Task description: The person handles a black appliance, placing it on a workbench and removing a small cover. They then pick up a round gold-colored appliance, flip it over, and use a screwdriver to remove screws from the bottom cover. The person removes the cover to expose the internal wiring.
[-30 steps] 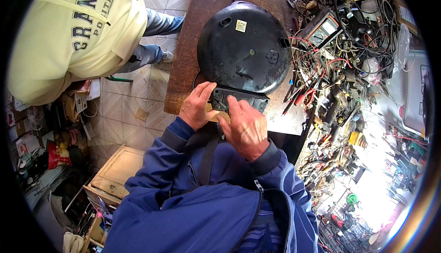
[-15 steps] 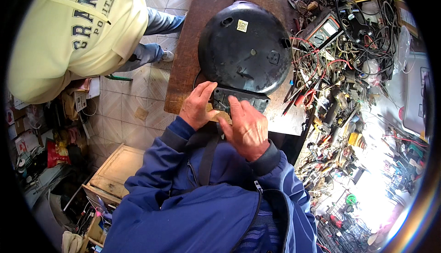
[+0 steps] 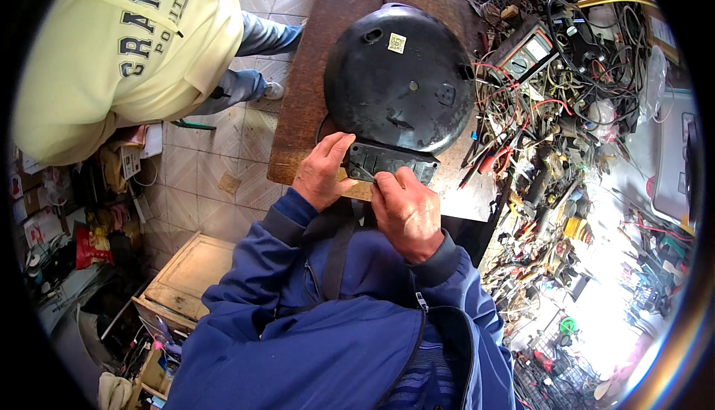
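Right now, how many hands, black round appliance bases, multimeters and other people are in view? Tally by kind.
Hands: 2, left hand and right hand
Black round appliance base: 1
Multimeter: 1
Person in a pale yellow sweatshirt: 1
Total: 5

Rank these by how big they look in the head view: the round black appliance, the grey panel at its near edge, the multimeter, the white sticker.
1. round black appliance
2. grey panel, partly hidden by the hands
3. multimeter; close to the panel in apparent size, and it lies further from the camera, so this order is unsure
4. white sticker
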Tool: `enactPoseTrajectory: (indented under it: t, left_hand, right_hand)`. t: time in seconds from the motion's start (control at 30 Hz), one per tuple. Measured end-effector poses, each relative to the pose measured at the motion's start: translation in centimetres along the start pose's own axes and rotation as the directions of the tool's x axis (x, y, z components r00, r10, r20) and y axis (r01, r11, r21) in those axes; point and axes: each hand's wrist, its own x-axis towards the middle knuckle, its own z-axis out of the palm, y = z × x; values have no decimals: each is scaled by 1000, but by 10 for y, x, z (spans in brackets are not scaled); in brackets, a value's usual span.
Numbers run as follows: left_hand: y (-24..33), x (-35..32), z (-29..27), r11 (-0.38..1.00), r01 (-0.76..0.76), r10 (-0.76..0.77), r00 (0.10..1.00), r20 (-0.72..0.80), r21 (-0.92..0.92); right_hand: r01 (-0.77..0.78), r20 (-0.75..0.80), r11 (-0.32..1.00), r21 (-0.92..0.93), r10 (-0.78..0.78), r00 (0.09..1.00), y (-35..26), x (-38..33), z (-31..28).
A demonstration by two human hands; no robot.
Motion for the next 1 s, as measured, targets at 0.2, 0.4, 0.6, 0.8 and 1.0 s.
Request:
enactPoseTrajectory:
  t: [0.2, 0.4, 0.6, 0.8, 1.0]
  left_hand:
    - [-2, -1, 3, 1000, 7, -7, 1000, -1, 3]
    - [-2, -1, 3, 1000, -4, 4, 1000, -21, -9]
    - [1, -1, 0, 1000, 16, -16, 1000, -1, -14]
    - [0, -1, 1, 1000, 23, -23, 1000, -10, -16]
    - [-5, -2, 7, 1000, 18, -19, 998, -58, -17]
  right_hand:
    - [-33, -58, 999, 30, 35, 998, -3, 5, -5]
    - [-7, -80, 999, 36, 10, 997, -2, 22, 0]
    - [4, -75, 1000, -2, -4, 997, 3, 28, 10]
    - [10, -48, 996, -85, -14, 999, -3, 31, 13]
    - [22, 36, 989, -144, -17, 999, -15, 30, 21]
